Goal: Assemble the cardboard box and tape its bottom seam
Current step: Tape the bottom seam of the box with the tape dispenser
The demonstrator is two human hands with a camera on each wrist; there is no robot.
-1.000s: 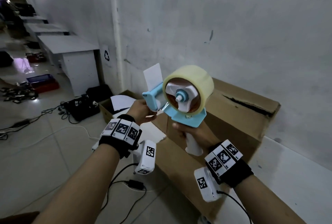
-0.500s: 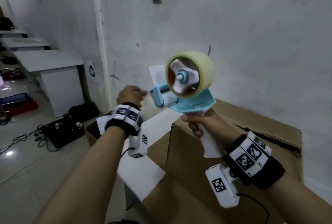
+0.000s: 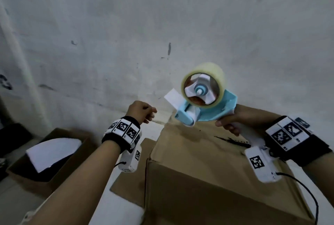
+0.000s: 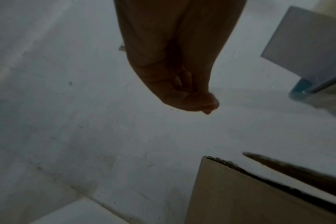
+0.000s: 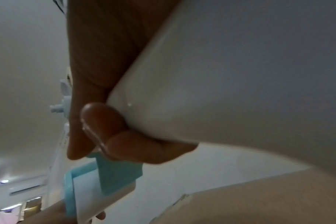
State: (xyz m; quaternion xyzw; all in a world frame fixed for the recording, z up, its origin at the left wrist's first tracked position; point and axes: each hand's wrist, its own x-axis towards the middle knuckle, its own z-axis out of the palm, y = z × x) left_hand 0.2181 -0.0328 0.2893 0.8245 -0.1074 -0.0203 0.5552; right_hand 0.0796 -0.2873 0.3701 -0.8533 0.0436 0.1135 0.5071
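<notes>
Gripping the white handle of the blue tape dispenser (image 3: 204,105) with right hand (image 3: 235,120), fingers (image 5: 113,133) clamped around it, above the far edge of the cardboard box (image 3: 198,152). Curling left hand (image 3: 140,111) into an empty fist, just left of the dispenser.

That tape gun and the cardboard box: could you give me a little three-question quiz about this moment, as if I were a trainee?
1. True or false: the right hand grips the handle of the tape dispenser.
2. The left hand is: A) curled and holding nothing, B) flat on the cardboard box, C) holding the tape roll.
3. Fill in: the dispenser is held in the air above the box's far ____.

Key: 1 true. 2 A; the left wrist view shows curled fingers with nothing between them. 3 edge.
</notes>
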